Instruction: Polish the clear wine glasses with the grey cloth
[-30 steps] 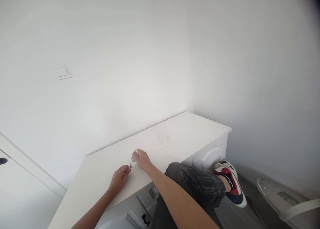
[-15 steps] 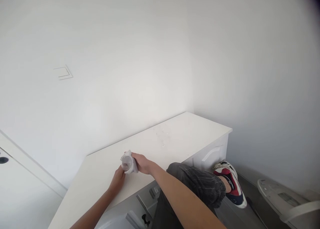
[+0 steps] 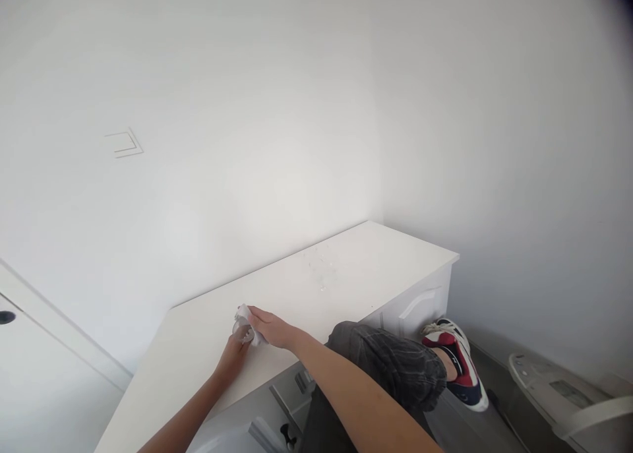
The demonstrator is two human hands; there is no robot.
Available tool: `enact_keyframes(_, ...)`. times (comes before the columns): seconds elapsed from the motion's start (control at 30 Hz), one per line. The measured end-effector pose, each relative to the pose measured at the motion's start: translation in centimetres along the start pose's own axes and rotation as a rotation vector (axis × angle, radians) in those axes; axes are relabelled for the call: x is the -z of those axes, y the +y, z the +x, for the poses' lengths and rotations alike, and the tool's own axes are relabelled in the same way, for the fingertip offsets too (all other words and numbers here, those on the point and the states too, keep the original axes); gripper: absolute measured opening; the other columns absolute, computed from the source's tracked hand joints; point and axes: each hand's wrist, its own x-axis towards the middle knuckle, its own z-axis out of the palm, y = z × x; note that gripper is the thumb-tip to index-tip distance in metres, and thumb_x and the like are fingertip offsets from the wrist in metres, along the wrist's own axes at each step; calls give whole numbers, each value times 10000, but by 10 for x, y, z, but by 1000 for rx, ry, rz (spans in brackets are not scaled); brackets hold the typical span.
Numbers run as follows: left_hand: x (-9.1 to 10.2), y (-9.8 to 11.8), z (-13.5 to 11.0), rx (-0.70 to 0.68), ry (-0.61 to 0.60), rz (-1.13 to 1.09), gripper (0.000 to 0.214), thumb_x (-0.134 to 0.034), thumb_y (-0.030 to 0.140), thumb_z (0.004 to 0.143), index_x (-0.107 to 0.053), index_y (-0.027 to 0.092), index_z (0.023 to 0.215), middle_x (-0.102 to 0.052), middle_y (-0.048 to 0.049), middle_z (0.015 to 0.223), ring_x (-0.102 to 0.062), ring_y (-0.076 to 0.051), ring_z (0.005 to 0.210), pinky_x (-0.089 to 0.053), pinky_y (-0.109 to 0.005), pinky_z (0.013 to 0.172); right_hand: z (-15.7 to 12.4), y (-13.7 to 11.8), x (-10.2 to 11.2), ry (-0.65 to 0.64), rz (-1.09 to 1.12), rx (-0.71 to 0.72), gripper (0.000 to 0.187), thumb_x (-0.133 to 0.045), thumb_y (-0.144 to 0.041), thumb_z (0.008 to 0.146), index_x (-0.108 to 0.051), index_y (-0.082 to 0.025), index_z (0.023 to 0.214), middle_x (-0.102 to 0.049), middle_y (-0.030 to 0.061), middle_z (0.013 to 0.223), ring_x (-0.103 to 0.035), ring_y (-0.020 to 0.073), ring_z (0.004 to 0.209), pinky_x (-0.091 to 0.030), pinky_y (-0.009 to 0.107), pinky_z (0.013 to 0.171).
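Observation:
A small clear glass is tilted with its round mouth toward me, above the white cabinet top. My left hand is closed around the glass from the lower left. My right hand presses a crumpled white cloth against the glass's upper and right side. Part of this cloth hangs below my right fingers. The fingertips on the far side of the glass are hidden.
Wet-looking spots mark the cabinet top farther right. White walls rise behind and to the right. My bent knee and a sneaker are near the cabinet front. A pale plastic appliance stands at the lower right.
The cloth has shifted off the mouth of the glass, uncovering the clear rim. My right hand has moved slightly left and down with it. My left hand stays nearly in place.

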Motion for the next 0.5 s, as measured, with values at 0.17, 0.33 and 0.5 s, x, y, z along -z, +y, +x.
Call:
enact_keyframes(0.17, -1, 4, 0, 47, -15, 0, 352, -490, 419, 964, -727, 160, 995, -787, -134, 966, -737, -318, 929, -593, -446, 842, -7, -9, -1, 36, -277, 227, 511, -422, -481, 1064, -449, -283, 1536, -528, 93, 1512, -508, 225, 1373, -389, 397, 1170)
enact_keyframes(0.33, -4, 1, -3, -3, -8, 42, 355, -468, 434, 977, -720, 183, 962, -765, -133, 983, -723, -295, 907, -588, -449, 842, -9, -15, 0, 90, -487, 433, 431, -370, -322, 1064, -511, -233, 1462, -538, 113, 1489, -456, 212, 1409, -359, 390, 1202)
enact_keyframes(0.5, -3, 0, -4, -57, -60, 114, 381, -436, 441, 1010, -729, 198, 1030, -749, -130, 1043, -706, -283, 988, -575, -427, 898, 9, -3, 6, 357, -107, 41, 357, -411, -460, 1018, -632, -201, 910, -590, 7, 783, -547, 158, 735, -465, 311, 741)
